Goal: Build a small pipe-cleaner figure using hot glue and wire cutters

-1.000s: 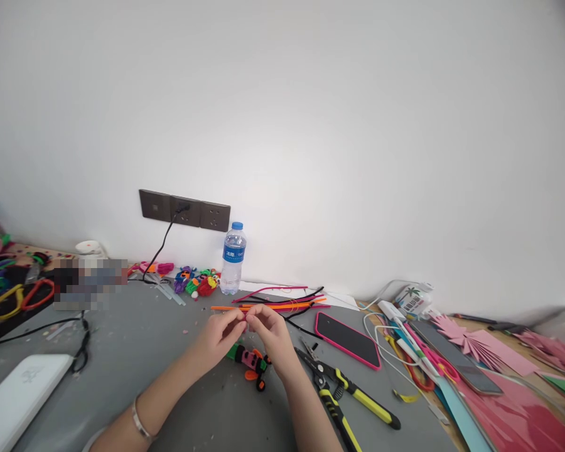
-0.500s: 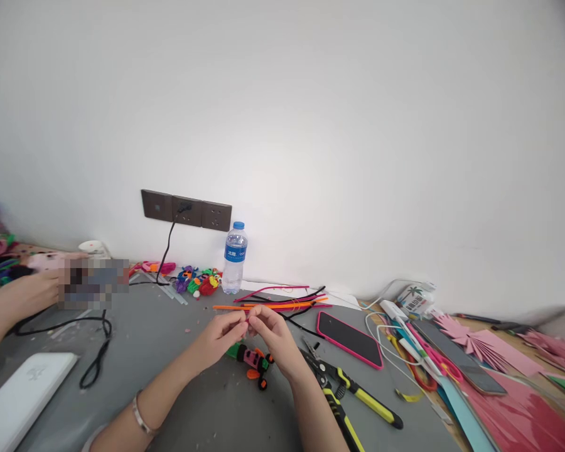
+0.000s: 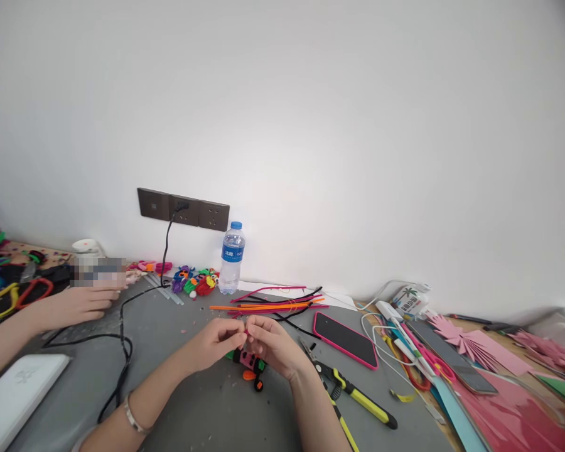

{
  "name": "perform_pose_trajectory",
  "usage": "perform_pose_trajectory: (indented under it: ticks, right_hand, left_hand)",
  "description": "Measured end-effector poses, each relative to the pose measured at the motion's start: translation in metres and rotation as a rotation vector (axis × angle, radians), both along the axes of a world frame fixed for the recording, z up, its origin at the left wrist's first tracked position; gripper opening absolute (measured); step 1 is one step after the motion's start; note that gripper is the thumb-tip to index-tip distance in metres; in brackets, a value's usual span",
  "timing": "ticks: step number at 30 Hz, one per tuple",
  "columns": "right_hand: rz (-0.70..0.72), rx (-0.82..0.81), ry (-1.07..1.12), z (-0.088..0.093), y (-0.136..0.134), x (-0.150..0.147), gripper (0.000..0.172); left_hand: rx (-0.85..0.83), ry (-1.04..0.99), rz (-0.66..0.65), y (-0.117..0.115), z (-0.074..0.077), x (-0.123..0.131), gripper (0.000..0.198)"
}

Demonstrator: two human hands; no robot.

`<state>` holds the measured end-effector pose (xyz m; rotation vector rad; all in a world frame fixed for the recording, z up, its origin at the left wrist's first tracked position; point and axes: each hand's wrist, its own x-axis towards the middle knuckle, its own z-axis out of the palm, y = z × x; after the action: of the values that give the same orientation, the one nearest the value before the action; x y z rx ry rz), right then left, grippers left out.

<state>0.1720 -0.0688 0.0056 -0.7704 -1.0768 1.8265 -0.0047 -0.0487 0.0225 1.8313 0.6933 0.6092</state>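
Observation:
My left hand [image 3: 217, 344] and my right hand [image 3: 274, 344] meet above the grey mat, fingertips pinched together. Between them shows a small bit of dark-pink pipe cleaner [image 3: 246, 331], mostly hidden by the fingers. Just below lies a small pipe-cleaner figure [image 3: 249, 364] in green, pink, black and orange, partly covered by my right hand. Behind my hands is a bundle of orange, dark-pink and black pipe cleaners [image 3: 263, 307]. Yellow-and-black pliers [image 3: 358, 395] lie beside my right forearm, which hides part of them.
A co-worker's hand [image 3: 87, 302] rests at the left, near yellow-handled scissors [image 3: 0, 302], a black cable [image 3: 127, 345] and a white power bank [image 3: 23, 395]. A water bottle [image 3: 232, 260] stands by the wall. To the right are a phone [image 3: 346, 339] and pink paper [image 3: 508, 408].
My hands stay pinched together, with the right hand turned slightly. The co-worker's hand has moved right and lower, uncovering scissors, and the black cable has shifted. The view has moved slightly.

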Motion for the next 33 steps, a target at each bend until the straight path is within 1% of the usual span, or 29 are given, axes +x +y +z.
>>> perform_pose_trajectory:
  ticks: [1, 3, 6, 7, 8, 9, 12, 15, 20, 24, 28, 33]
  right_hand:
    - [-0.047, 0.002, 0.015, -0.001, 0.001, -0.003, 0.031]
    - [-0.218, 0.067, -0.007, -0.004, 0.005, -0.008, 0.03]
    - [-0.566, 0.286, -0.182, -0.006, 0.007, -0.015, 0.028]
    - [-0.65, 0.362, -0.26, -0.005, 0.006, -0.016, 0.026]
    - [-0.703, 0.425, -0.333, -0.004, 0.005, -0.017, 0.022]
    - [-0.726, 0.477, -0.394, -0.003, 0.003, -0.019, 0.018]
    - [-0.697, 0.58, -0.509, 0.0, -0.004, -0.024, 0.013]
    - [-0.678, 0.623, -0.533, -0.001, -0.007, -0.029, 0.015]
    - [-0.689, 0.566, -0.446, -0.007, -0.004, -0.034, 0.015]
    - [-0.68, 0.522, -0.365, -0.009, -0.003, -0.035, 0.015]
    - [-0.679, 0.511, -0.355, -0.009, -0.004, -0.036, 0.015]
    - [-0.676, 0.508, -0.371, -0.006, -0.004, -0.036, 0.014]
  left_hand:
    - [0.035, -0.004, 0.032, 0.001, -0.001, 0.001, 0.036]
    - [0.103, 0.0, 0.128, 0.002, -0.004, 0.002, 0.036]
    - [0.189, 0.019, 0.298, 0.004, -0.008, 0.004, 0.036]
    - [0.209, 0.028, 0.343, 0.005, -0.01, 0.005, 0.036]
    - [0.224, 0.04, 0.381, 0.005, -0.011, 0.005, 0.035]
    - [0.236, 0.051, 0.415, 0.005, -0.012, 0.006, 0.034]
    - [0.257, 0.078, 0.476, 0.005, -0.014, 0.006, 0.033]
    - [0.272, 0.103, 0.487, 0.005, -0.015, 0.007, 0.032]
    - [0.312, 0.11, 0.477, 0.006, -0.016, 0.007, 0.032]
    - [0.396, 0.124, 0.467, 0.006, -0.015, 0.005, 0.032]
    - [0.486, 0.159, 0.466, 0.005, -0.016, 0.004, 0.033]
    - [0.502, 0.182, 0.453, 0.005, -0.018, 0.004, 0.034]
